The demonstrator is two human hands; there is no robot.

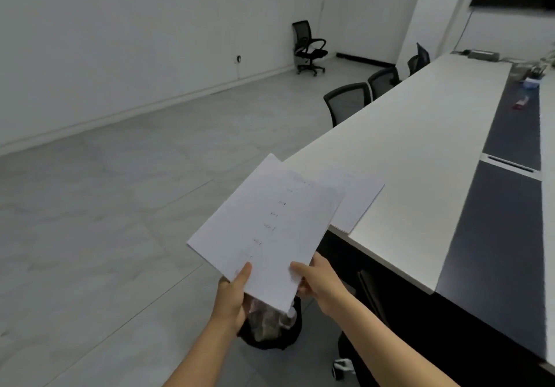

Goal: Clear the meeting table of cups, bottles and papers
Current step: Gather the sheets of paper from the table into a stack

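Left hand (232, 293) and right hand (318, 281) each grip the near edge of a stack of white papers (270, 221), thumbs on top and the other fingers hidden beneath; neither hand is free. The stack is held in the air, clear of the meeting table (420, 152), with its near end directly above a black waste bin (288, 341) on the floor beside the table corner. The bin already holds crumpled clear plastic (267, 320) and what appears to be a bottle, which suggests that part of the cup and bottle clearing is complete. One more loose sheet (357, 203) lies flat on the table corner, partly covered in this view by the held stack, and has not yet been collected. The long white surface along the near side shows no cups or bottles. At the far end, on or beside the dark centre strip (510, 134), a small red item (521, 103), a blue item (531, 81) and a grey box (483, 54) are visible, but they are too blurred to identify. Assessment: the task is well advanced but not finished. Outstanding steps are disposing of the held stack, picking up the sheet on the corner, and checking the far-end items.
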